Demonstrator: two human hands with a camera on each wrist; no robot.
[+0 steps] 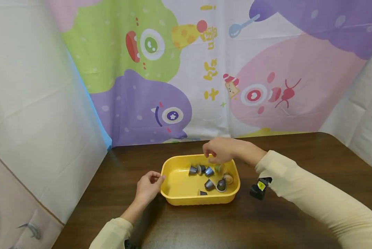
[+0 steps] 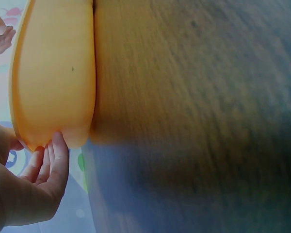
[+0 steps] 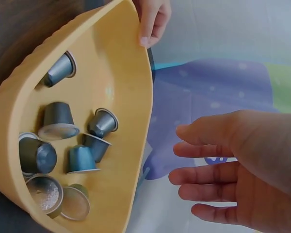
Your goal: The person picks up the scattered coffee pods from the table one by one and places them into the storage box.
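Note:
A yellow plastic tub (image 1: 179, 197) stands on the table with several coffee capsules (image 1: 209, 185) lying inside, mostly toward its right half. My left hand (image 1: 148, 188) pinches the tub's left rim, thumb on the edge and fingers against the outer wall (image 2: 53, 73). Over the far right rim hovers my right hand (image 1: 221, 150), its fingers loosely bent and nothing held in them. The right wrist view shows this hand (image 3: 242, 170) apart from the tub, with a blue capsule (image 3: 81, 158) and dark grey capsules (image 3: 58, 116) in the tub beside it.
The dark wooden table (image 1: 186, 224) extends around the tub. Behind it hangs a cartoon-printed curtain (image 1: 204, 114), and a pale cloth (image 1: 27, 86) hangs at the left. A black wrist device (image 1: 258, 190) is by the right sleeve.

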